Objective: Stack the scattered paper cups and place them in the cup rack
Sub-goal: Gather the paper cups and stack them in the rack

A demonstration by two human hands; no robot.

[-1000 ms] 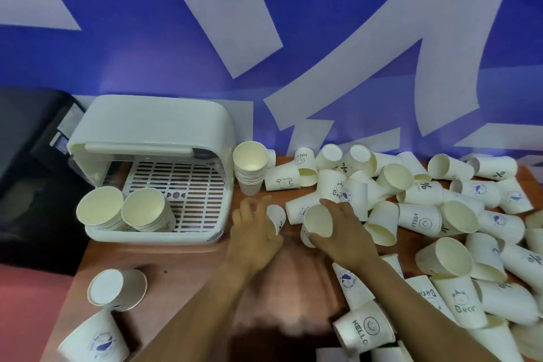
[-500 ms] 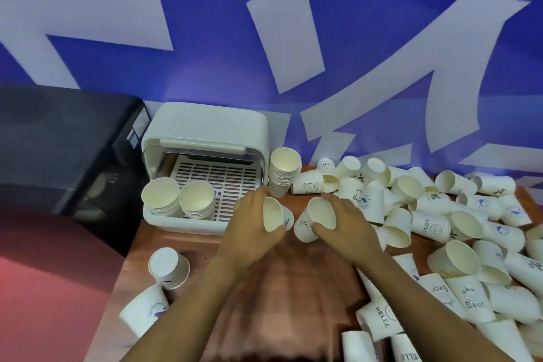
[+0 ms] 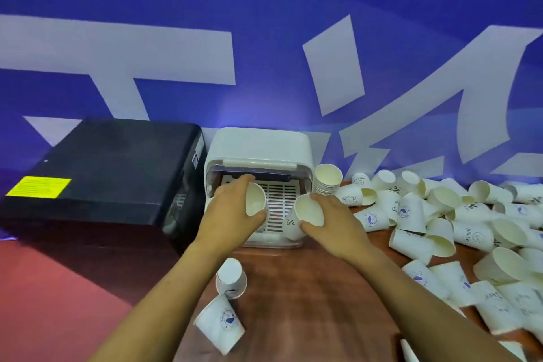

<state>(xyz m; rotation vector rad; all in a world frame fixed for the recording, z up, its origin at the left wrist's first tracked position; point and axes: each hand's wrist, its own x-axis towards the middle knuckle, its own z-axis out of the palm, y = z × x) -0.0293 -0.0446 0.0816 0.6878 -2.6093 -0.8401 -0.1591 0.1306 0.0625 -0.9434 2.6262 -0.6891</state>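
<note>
My left hand point(image 3: 232, 211) grips a white paper cup point(image 3: 255, 199), mouth turned toward me, in front of the white cup rack point(image 3: 261, 150). My right hand point(image 3: 335, 223) holds a second paper cup point(image 3: 305, 211) just to the right, its mouth also facing me, over the rack's slotted floor point(image 3: 279, 194). The two cups are a small gap apart. A short stack of cups point(image 3: 327, 182) stands upright right of the rack. Several loose cups point(image 3: 440, 214) lie scattered over the right of the wooden table point(image 3: 293, 303). My hands hide the cups inside the rack.
A black box point(image 3: 102, 170) with a yellow label sits left of the rack, off the table. Two loose cups point(image 3: 230, 276) point(image 3: 220, 323) lie near the table's left front edge. A blue and white wall runs behind everything.
Both hands lifted a cup each from the pile and carried them left to the front of the rack. The view swung left and tilted up.
</note>
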